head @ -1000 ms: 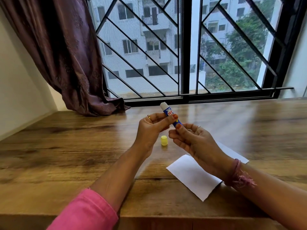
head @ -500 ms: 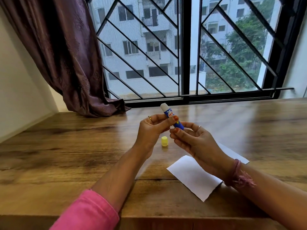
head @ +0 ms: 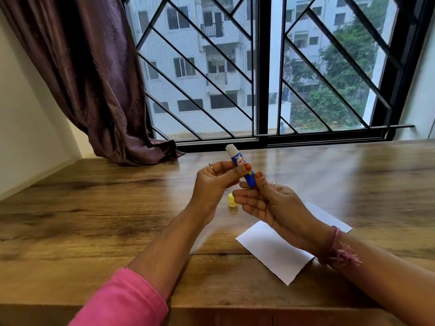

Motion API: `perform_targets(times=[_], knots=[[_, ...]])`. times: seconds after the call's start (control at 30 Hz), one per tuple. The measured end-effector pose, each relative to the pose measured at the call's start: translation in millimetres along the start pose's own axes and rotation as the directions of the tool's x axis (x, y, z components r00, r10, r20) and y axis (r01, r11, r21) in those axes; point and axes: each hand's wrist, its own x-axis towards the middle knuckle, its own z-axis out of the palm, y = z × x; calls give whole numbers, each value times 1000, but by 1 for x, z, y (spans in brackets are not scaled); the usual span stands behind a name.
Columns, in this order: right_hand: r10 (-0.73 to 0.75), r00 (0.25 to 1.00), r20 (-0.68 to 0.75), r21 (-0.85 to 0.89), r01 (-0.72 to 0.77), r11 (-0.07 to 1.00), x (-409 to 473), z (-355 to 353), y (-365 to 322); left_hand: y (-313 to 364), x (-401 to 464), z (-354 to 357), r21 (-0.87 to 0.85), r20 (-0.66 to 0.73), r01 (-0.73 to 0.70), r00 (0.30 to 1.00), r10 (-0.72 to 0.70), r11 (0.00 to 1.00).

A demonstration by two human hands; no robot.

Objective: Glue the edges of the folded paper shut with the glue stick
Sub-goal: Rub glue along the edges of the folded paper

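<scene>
- The left hand (head: 214, 182) is pinching the upper barrel of the glue stick (head: 240, 164) between thumb and fingers.
- The right hand (head: 270, 203) is gripping the stick's lower end with thumb and fingertips.
- The stick is tilting up and away, its white glue end pointing toward the window, not toward the paper.
- The folded paper (head: 277, 252) is lying flat on the wooden table (head: 94, 220), below and nearer the right hand, so that hand seems better placed to bring the tip down.
- The yellow cap (head: 231, 201) is standing on the table, just beside both hands.
</scene>
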Motion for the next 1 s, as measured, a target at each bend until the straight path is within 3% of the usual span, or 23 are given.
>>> perform_targets(times=[0.2,0.4,0.7,1.0], knots=[[-82,995,-62,-21,81,996,3,-5,-3,-1,1,-1,8,-1,1,1000,-1,1000],[-67,998,4,-18,67,998,3,-7,0,0,1,-2,-12,17,3,1000,-3,1000],[28,997,75,227,-44,973,7,-7,-5,-2,1,-1,-24,81,52,995,-50,998],[65,996,67,271,-81,959,11,-15,-4,-3,0,-1,47,171,48,984,-55,998]])
